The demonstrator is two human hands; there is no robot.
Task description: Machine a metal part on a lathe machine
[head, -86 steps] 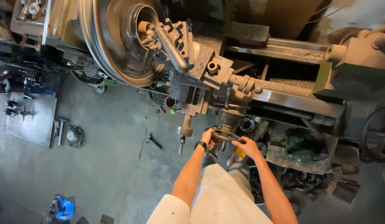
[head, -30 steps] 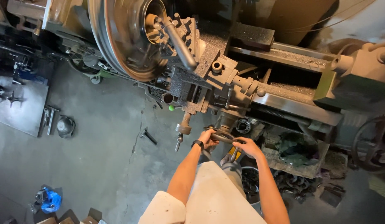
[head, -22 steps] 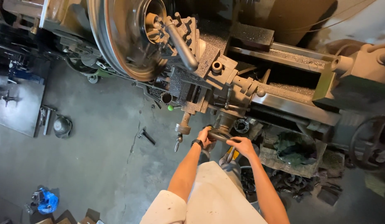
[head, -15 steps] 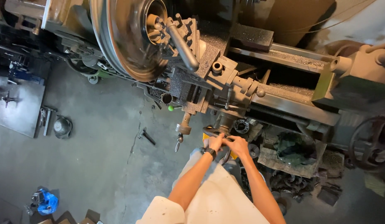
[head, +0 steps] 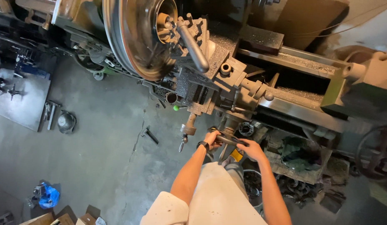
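A grey concrete workshop floor (head: 97, 137) lies under a big, grimy metal lathe (head: 243, 83). The left hand (head: 212, 139) and right hand (head: 251, 149) both grip the dark steel carriage handwheel (head: 227, 139); judging by this, slow, even turning suits the spinning silver faceplate (head: 137, 37).

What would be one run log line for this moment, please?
left hand: grips handwheel | right hand: grips handwheel | lathe chuck: blurred | floor: loose tools

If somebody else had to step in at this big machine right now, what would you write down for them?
Left hand: grip closed on the dark metal handwheel at the front of the grey metal lathe.
Right hand: also gripping that handwheel, from the other side.
The large round shiny steel faceplate looks blurred, so probably spinning.
A small dark hammer lies on the concrete floor.
Done or left: cannot tell from this view.
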